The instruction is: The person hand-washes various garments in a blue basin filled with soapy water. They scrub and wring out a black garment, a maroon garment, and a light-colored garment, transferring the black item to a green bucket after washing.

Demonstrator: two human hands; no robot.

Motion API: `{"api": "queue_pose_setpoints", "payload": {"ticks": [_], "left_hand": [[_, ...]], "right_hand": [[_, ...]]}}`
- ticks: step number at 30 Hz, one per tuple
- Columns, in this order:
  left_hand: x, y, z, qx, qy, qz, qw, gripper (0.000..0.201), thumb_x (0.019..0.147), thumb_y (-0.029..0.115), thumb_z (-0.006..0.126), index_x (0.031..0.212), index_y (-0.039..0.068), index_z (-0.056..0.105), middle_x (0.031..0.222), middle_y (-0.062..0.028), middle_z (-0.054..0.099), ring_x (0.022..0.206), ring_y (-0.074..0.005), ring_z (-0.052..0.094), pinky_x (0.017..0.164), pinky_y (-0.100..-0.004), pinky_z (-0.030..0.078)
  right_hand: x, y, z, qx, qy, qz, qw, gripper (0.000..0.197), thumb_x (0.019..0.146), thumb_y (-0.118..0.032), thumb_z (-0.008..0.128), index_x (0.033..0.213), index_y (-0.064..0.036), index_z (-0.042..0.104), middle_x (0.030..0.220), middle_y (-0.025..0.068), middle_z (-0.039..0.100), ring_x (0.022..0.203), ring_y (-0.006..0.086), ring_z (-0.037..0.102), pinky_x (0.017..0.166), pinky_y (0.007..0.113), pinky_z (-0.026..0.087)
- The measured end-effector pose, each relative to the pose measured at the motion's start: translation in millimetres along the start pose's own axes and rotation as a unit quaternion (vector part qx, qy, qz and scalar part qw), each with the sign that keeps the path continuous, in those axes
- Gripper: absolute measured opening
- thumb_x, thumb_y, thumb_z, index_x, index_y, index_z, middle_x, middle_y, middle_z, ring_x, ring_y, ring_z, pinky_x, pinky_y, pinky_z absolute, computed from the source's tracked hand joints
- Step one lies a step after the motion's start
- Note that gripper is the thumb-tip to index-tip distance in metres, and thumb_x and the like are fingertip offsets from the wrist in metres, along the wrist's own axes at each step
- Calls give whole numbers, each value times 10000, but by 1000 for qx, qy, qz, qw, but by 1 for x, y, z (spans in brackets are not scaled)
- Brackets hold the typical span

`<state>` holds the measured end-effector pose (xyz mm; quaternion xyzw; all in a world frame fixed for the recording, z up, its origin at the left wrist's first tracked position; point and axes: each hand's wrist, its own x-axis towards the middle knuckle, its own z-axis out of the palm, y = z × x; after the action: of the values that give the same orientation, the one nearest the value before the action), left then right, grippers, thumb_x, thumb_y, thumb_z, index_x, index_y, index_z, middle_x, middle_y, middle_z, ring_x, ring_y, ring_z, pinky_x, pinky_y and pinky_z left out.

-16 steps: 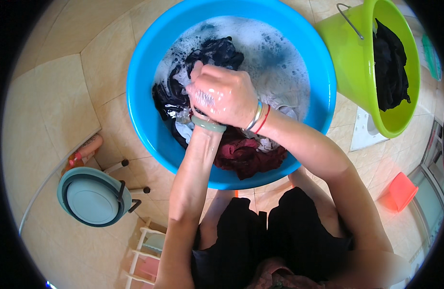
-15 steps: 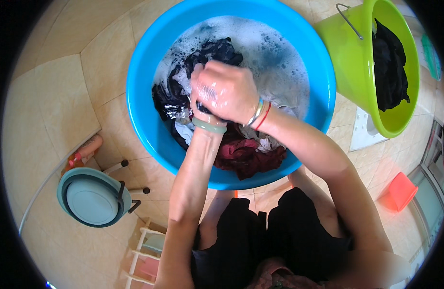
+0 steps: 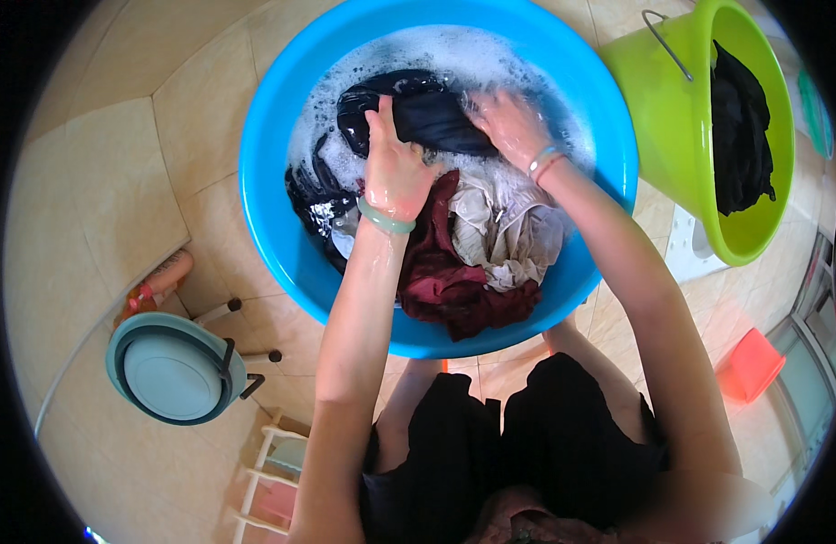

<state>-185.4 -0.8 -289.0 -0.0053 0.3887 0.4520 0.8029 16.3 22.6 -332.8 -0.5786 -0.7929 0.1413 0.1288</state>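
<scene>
A blue basin (image 3: 257,172) holds foamy water and wet clothes. Across its far part lies a dark navy garment (image 3: 432,113), spread out and partly under suds. My left hand (image 3: 395,168), with a pale green bangle at the wrist, is open at the garment's near left side, fingers spread over its edge. At the garment's right end, my right hand (image 3: 511,127) lies open with fingers stretched out; its fingertips are partly lost in foam. Nearer to me are a whitish cloth (image 3: 504,231) and a maroon cloth (image 3: 468,304), and more dark cloth (image 3: 318,199) rests along the left wall.
A tilted lime-green bucket (image 3: 658,104) with black cloth (image 3: 743,127) in it stands right of the basin. On the left are a grey-green folding basin (image 3: 173,370) and a white rack (image 3: 259,476). A coral-coloured container (image 3: 752,365) sits on the tiled floor at right.
My hands were clasped together over bunched dark cloth; now they are apart, the right one farther right. The dark garment now lies spread on the water, and the whitish cloth shows more.
</scene>
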Motion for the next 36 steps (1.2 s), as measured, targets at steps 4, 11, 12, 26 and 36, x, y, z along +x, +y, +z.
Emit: {"api": "queue_pose_setpoints", "payload": {"ticks": [4,11,12,26,36], "left_hand": [[0,-7,39,36,52,-28,998,534,1035,447,329,1527,278,208,1446,-31,442,1320,-275,396,1128,-566,237],[1,4,-2,7,-85,27,996,407,997,203,481,1386,85,468,1443,-110,449,1243,-237,500,1040,-404,404],[-14,3,11,46,-102,63,992,387,987,165,498,1361,68,492,1443,-120,449,1200,-227,538,994,-367,453],[-32,-32,22,-108,64,82,989,266,980,415,533,951,163,611,844,2,619,830,-159,626,820,-288,499],[-37,7,37,133,105,75,983,498,1007,512,408,1432,251,396,1288,-48,530,1090,-183,493,1020,-383,340]], "right_hand": [[30,24,8,-81,-303,179,933,229,915,-201,548,973,-2,645,950,218,664,935,387,657,827,438,534],[-20,-133,-75,270,106,-166,943,113,772,-212,693,847,-153,634,838,7,540,793,186,599,631,320,510],[-30,-149,-84,251,101,-192,943,142,727,-230,713,791,-161,607,831,-6,529,776,156,591,571,288,495],[25,-126,-54,264,139,-93,950,150,755,-253,647,634,-175,605,700,17,582,641,216,632,490,357,502],[11,6,-13,205,117,154,959,430,920,-431,600,1112,-47,598,1078,180,601,1019,400,561,881,430,471]]}}
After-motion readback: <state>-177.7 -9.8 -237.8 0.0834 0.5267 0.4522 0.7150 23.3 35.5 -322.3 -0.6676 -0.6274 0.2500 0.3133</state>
